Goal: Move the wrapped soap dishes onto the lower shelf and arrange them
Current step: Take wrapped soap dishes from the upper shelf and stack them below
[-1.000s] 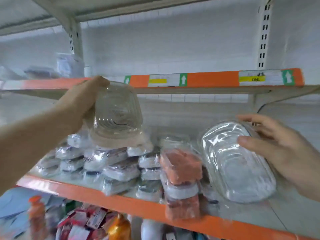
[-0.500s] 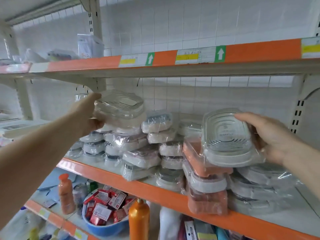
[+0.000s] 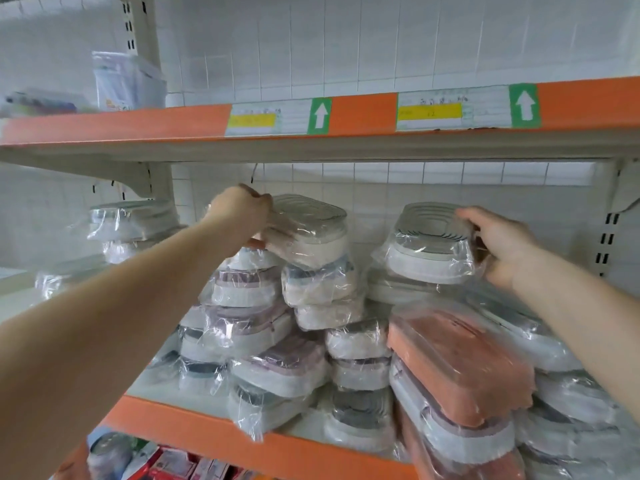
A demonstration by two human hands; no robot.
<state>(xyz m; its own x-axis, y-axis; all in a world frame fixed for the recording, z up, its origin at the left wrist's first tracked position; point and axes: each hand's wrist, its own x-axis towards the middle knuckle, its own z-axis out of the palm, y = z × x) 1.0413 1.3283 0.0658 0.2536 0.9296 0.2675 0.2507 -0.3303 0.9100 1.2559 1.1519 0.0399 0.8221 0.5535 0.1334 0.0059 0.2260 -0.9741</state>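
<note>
Your left hand [image 3: 242,211], left of centre in the frame, has its fingers curled round the near end of a wrapped white soap dish [image 3: 308,230] sitting on top of the middle stack. Your right hand [image 3: 502,244], at centre right, grips a second wrapped dish [image 3: 429,244] by its right end, resting on the back stack. Both are already on the lower shelf [image 3: 214,431], so the step in hand looks like seating and squaring them. Lower each one flat, lid up, centred on the dish beneath; the film is slick and the piles lean. Release only once each sits level. Mind the salmon-coloured dish [image 3: 460,368] at lower right, tilted toward the shelf's front edge, since a nudge could slide it off.
</note>
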